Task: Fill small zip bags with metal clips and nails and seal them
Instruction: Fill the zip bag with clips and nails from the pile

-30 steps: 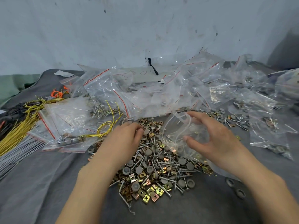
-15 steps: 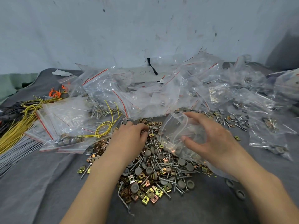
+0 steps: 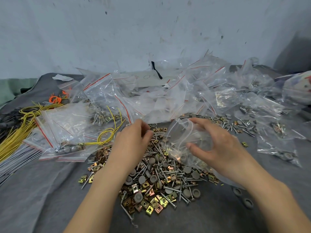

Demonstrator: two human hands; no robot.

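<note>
Right hand [image 3: 218, 148] grips a clear zip bag [image 3: 183, 137], thumb and fingers curled round it so the mouth gapes toward the left. It sits right over the far-right edge of the pile of clips and nails [image 3: 159, 182] in the middle of the grey cloth [image 3: 42, 190]. There already seem to be a few bits in the bottom of it. Left hand [image 3: 133, 145] is just left of the opening with its fingertips bunched together. It looks like a pinch, but honestly I can't tell if anything's in there.

What I'd worry about:
- One hand is holding that floppy mouth open. If it sags shut mid-drop, parts bounce off and scatter back onto the cloth.
- The nails are pointy and the film looks thin, so dropping them in tip-first could poke through.
- A clip caught in the zip strip means it probably won't seal.
- The finished bags [image 3: 67, 128] at far left are close, so strays could get lost among them.
</note>
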